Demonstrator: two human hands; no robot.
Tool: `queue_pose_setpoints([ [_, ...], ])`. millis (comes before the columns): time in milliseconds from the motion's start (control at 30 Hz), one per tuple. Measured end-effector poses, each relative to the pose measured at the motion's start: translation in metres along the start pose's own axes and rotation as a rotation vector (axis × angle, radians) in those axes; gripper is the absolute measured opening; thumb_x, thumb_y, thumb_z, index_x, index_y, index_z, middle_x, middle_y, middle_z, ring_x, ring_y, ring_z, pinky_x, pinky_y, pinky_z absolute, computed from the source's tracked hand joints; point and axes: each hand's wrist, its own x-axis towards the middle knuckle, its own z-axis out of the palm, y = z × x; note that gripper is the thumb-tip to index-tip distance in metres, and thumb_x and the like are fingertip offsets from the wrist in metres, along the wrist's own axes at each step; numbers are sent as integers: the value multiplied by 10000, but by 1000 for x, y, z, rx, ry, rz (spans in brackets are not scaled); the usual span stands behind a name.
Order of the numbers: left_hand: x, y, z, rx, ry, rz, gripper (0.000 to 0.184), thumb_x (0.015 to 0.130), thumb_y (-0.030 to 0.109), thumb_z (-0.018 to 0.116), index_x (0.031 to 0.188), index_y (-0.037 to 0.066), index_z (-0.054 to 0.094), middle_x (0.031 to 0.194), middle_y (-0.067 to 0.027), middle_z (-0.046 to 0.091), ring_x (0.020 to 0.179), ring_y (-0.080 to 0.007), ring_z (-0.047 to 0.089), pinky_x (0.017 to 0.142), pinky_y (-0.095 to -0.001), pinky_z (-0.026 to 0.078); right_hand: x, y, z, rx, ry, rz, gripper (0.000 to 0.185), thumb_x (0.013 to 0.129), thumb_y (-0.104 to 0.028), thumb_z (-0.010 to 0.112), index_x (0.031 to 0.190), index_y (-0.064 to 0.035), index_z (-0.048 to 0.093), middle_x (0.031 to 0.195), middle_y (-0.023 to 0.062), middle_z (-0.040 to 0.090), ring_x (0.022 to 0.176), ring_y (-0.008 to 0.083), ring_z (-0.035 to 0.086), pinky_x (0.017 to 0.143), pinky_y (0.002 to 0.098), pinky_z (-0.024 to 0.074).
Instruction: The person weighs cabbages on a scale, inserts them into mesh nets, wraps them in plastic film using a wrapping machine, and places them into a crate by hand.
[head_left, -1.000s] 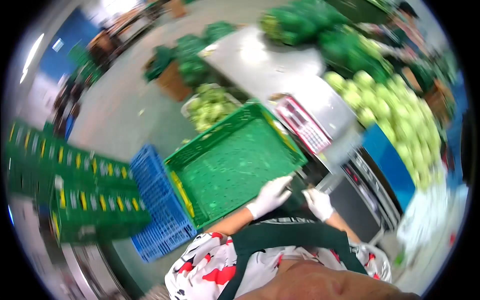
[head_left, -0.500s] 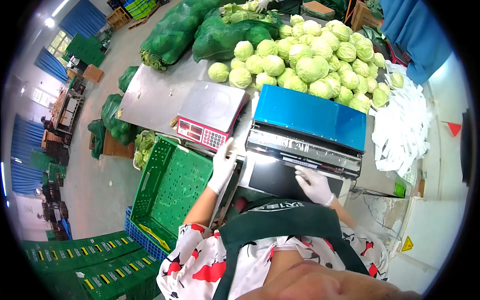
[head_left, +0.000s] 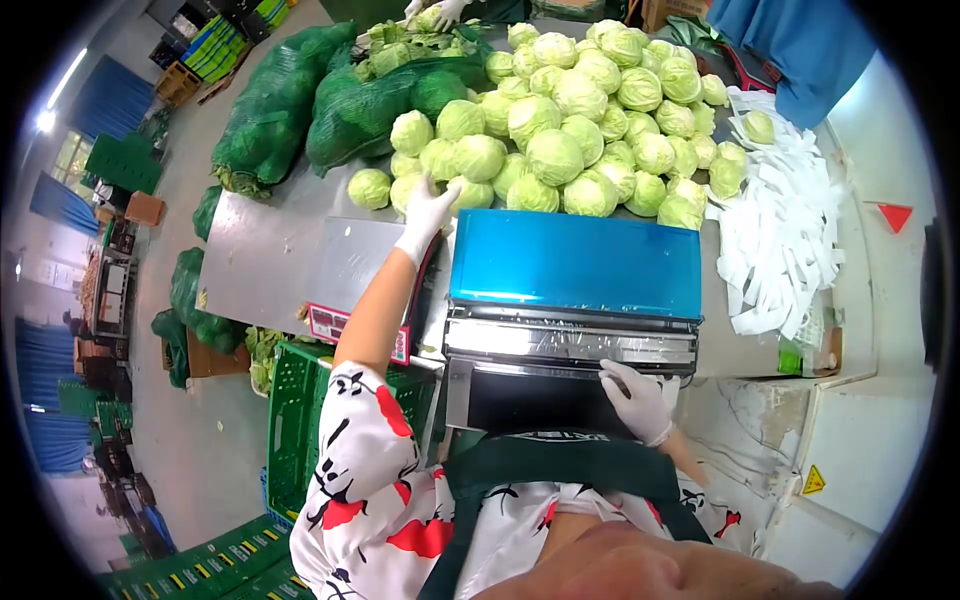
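My left hand (head_left: 429,213), in a white glove, reaches over the scale to the near edge of a heap of pale green cabbages (head_left: 555,157). Its fingers are apart beside the front cabbages, and nothing is held in them. My right hand (head_left: 638,402), also gloved, is over the front right of the wrapping machine (head_left: 575,262) with its blue cover, fingers spread and holding nothing. The red and silver scale (head_left: 362,262) lies partly under my left forearm.
Green net sacks (head_left: 275,105) lie at the back left of the metal table (head_left: 240,250). A green crate (head_left: 292,420) stands at lower left. White strips (head_left: 785,230) are piled at the right. Another person's gloved hands (head_left: 440,12) show at the top.
My view has turned from the green crate toward the table. My left hand has moved from the crate, past the scale, up to the cabbages. My right hand has moved to the wrapping machine.
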Motion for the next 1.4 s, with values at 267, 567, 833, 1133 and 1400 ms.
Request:
queue_pose_setpoints([
  [267,79,4,104,194,-51,-129,917,639,427,897,1277,-95,493,1150,-275,645,1063,-381,642,945,-423,508,34,-11,-33,-124,143,133,240,882,-85,682,1115,-26,690,974,142,728,829,241,710,749,309,554],
  [567,33,17,17,-711,-50,-482,706,809,257,820,1338,-45,462,1244,-161,595,1062,-253,626,903,-362,527,115,158,-169,-332,792,444,292,949,-239,601,1127,-22,684,978,194,695,886,287,674,806,347,522],
  [833,-91,-69,-135,98,214,-412,1061,729,300,881,1488,-89,250,1372,-237,499,1242,-267,527,1045,-348,432,181,326,-231,-1049,604,236,309,883,-178,594,1165,-92,686,1071,209,684,1036,402,619,925,447,491],
  [1133,-112,-62,-134,281,375,-447,1179,697,451,854,1496,-122,202,1464,-326,360,1357,-395,409,1148,-396,316,192,350,-252,-1161,433,286,311,909,-241,552,1156,-115,692,1123,187,683,1080,364,630,944,437,491],
  [1400,-124,-45,-168,277,453,-396,1118,761,407,820,1522,-75,157,1467,-325,348,1406,-416,323,1163,-433,285,197,325,-275,-962,629,393,337,904,-253,536,1149,-98,706,1097,180,702,1014,377,658,882,445,508],
])
